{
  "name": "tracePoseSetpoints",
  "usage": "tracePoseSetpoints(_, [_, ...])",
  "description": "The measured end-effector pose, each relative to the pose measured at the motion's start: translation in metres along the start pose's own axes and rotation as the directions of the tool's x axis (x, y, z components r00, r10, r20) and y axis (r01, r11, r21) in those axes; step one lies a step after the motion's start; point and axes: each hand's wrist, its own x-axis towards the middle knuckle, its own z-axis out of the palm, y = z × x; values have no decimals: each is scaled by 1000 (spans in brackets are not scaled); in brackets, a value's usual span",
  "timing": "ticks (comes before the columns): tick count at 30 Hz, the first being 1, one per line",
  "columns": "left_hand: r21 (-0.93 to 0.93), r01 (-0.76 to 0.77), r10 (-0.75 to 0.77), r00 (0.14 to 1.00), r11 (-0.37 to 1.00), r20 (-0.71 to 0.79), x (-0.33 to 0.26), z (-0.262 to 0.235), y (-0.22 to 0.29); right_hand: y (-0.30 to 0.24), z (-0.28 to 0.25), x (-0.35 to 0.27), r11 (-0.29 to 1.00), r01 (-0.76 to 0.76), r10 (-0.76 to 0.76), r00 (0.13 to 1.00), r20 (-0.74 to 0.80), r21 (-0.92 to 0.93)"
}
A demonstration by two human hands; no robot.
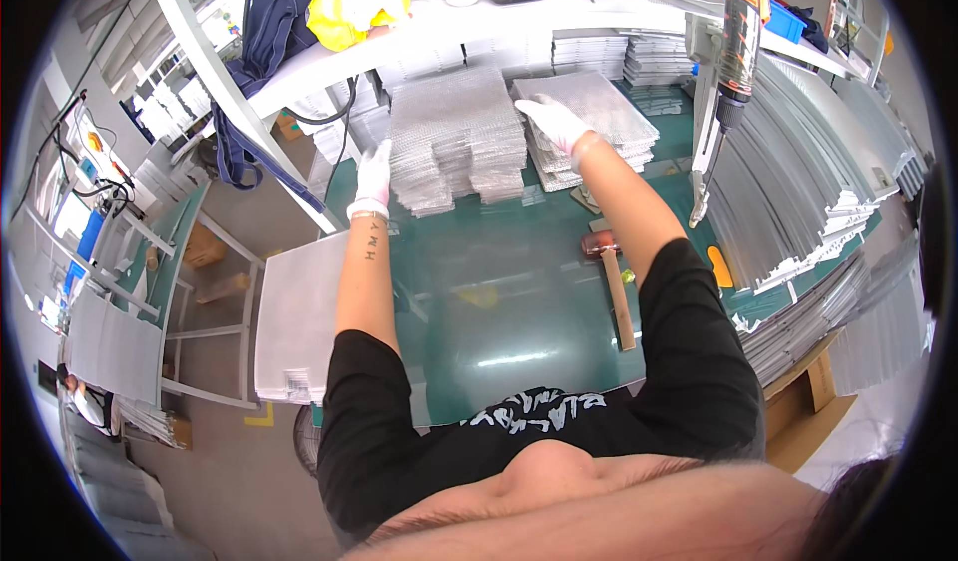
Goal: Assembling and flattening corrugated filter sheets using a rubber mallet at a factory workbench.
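1. The left stack: many thin, silvery, textured sheets lying flat on the green tabletop, their front edges uneven and notched near the middle.
2. The right stack: similar silvery sheets, flat, turned slightly askew, just beside it.

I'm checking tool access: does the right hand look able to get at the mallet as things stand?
Probably yes: the right hand looks open, and the mallet lies uncovered on the green tabletop, closer to the body, with nothing visibly blocking it.
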Motion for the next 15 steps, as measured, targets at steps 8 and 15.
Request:
tracePoseSetpoints(8, [399, -89, -10, 971, 913, 240, 46, 4, 4, -5, 11, 35, 931, -296, 257, 947, 194, 213])
tracePoseSetpoints(15, [-44, 17, -2, 949, 999, 316, 90, -39, -39, -15, 6, 43, 996, -87, 83, 969, 233, 5])
